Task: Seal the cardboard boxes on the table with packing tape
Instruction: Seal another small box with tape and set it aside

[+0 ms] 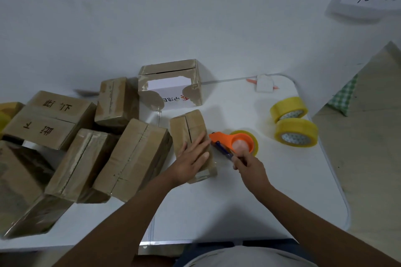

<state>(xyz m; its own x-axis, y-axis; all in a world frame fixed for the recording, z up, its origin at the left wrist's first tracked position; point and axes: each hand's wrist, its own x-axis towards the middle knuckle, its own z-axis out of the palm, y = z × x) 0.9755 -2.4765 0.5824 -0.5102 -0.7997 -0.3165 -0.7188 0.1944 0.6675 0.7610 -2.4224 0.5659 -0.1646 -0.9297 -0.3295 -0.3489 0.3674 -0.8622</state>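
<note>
From the head view, I am pressing my left hand (192,159) flat on the small cardboard box (192,144) just below the centre of the frame, fingers (198,143) straight and spread, holding nothing; I judge this is pinning the box so it is not sliding while tape is being drawn. My right hand (249,168) is gripping the blue handle of the orange tape dispenser (235,142), fingers curled round it, just right of the box, with a clear strip seeming to run from it to the box's near end, though I cannot tell for certain. The box is lying lengthwise on the white worktop (271,191), brown, worn, its centre seam showing as a dark slit at the far half. Other taped boxes (132,158) are crowding the left of the frame, and two yellow tape rolls (296,132) are waiting at the right, probably as spares.
</note>
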